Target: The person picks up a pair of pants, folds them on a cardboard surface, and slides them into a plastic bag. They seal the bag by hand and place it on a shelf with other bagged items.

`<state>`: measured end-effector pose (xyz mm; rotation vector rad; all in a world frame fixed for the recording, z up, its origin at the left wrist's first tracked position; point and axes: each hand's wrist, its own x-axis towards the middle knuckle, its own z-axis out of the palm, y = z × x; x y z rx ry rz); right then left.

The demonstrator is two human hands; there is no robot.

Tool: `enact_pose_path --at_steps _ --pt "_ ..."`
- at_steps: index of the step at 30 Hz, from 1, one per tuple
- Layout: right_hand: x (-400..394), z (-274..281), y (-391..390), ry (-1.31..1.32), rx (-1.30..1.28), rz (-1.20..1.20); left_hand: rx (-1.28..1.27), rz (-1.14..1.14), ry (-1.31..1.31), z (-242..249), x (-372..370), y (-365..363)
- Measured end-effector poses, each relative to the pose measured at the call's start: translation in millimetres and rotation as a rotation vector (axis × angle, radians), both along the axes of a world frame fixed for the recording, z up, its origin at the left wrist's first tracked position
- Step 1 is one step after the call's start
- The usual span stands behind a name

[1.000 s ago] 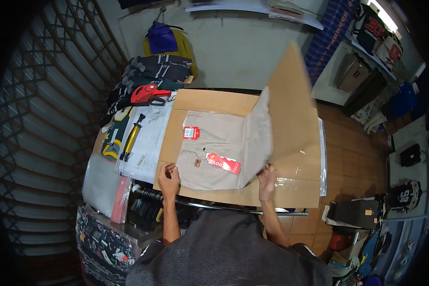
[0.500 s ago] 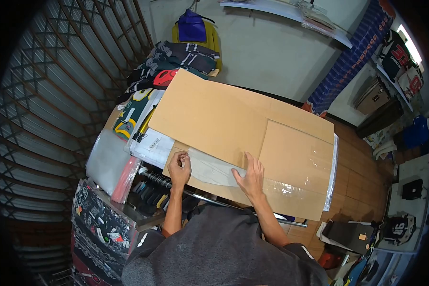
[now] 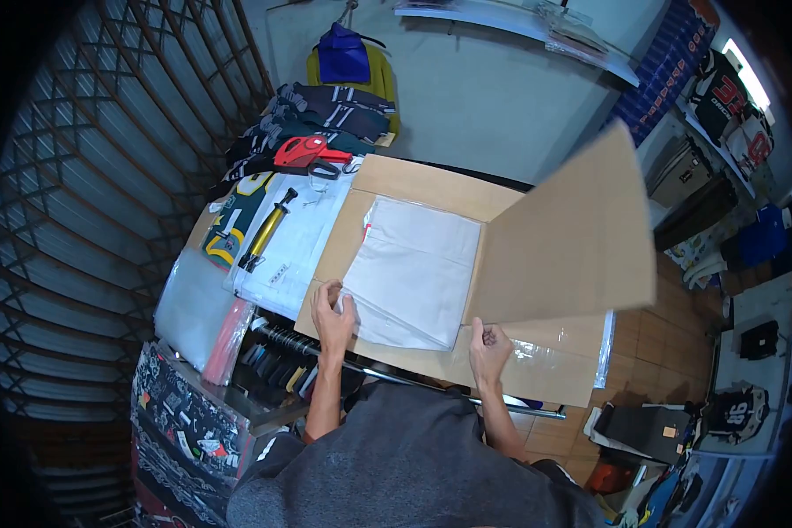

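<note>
A folded white garment (image 3: 418, 264) lies flat on the brown cardboard (image 3: 326, 242), with a small red mark on its left edge and a slanting fold along its near side. My left hand (image 3: 333, 321) is at the garment's near left corner, fingers curled and thumb towards them, with white cloth between. A large cardboard flap (image 3: 563, 238) stands raised on the garment's right, its upper edge blurred. My right hand (image 3: 490, 354) is by the flap's lower edge near the crease, thumb up and fingers curled; whatever they grip is hidden.
Left of the cardboard lie a red tape-gun-like tool (image 3: 306, 154), a yellow and black tool (image 3: 268, 231) and a green jersey (image 3: 233, 220). Clear plastic bags (image 3: 194, 304) sit at the near left. Below the table's front edge, clothes hang from a metal rail (image 3: 396, 367).
The cardboard flap has swung up to the right and uncovered the white garment and the tools at left. My right hand has drawn nearer to me and its fingers have curled.
</note>
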<state>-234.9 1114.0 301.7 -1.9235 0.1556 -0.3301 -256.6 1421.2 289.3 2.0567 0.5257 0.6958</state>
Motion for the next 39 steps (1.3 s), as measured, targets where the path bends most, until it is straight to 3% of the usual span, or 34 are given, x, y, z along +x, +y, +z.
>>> enact_pose_path --at_steps 8,13,16,19,25,28,31,34,39 --pt "-3 -4 -31 0.277 0.194 0.013 0.126 -0.239 0.065 25 16 -64" --pt "-6 45 -27 0.548 0.476 0.164 0.139 -0.344 0.226 20 20 -83" --pt "8 59 -16 0.451 0.377 0.282 0.107 -0.355 0.264 20 20 -86" --pt "50 21 -1 0.115 0.291 0.377 0.086 -0.410 0.281 12 20 -87" --pt "141 12 46 -0.203 -0.324 0.499 0.172 -0.444 0.436 14 24 -95" --pt "179 -3 61 -0.148 -0.628 0.510 0.196 -0.436 0.444 12 23 -98" --pt "198 3 80 -0.029 -0.690 0.326 0.200 -0.429 0.462 9 24 -99" --pt "209 5 81 0.068 -0.638 0.288 0.213 -0.403 0.461 6 25 -100" --pt "190 -1 67 -0.094 -0.661 0.320 0.206 -0.381 0.468 7 31 -97"
